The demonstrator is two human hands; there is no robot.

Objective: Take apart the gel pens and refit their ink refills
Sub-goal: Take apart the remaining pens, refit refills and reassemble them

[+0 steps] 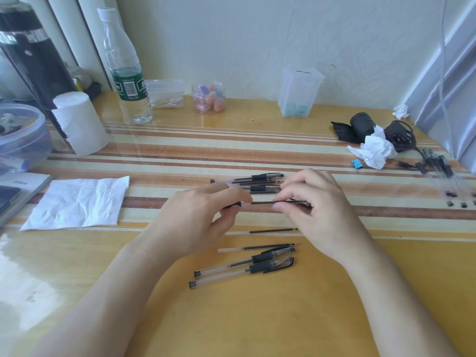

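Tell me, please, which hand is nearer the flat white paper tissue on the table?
Left. The left hand sits right of the flat white paper tissue; the right hand lies farther right.

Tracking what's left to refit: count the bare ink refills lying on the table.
2. One refill lies just nearer than the right hand; the other refill lies nearer still, against the two capped pens. More may be hidden in the pen pile beyond that hand.

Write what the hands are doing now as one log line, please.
left hand: grips gel pen end | right hand: pinches other end | lying nearer: two loose refills, two capped pens
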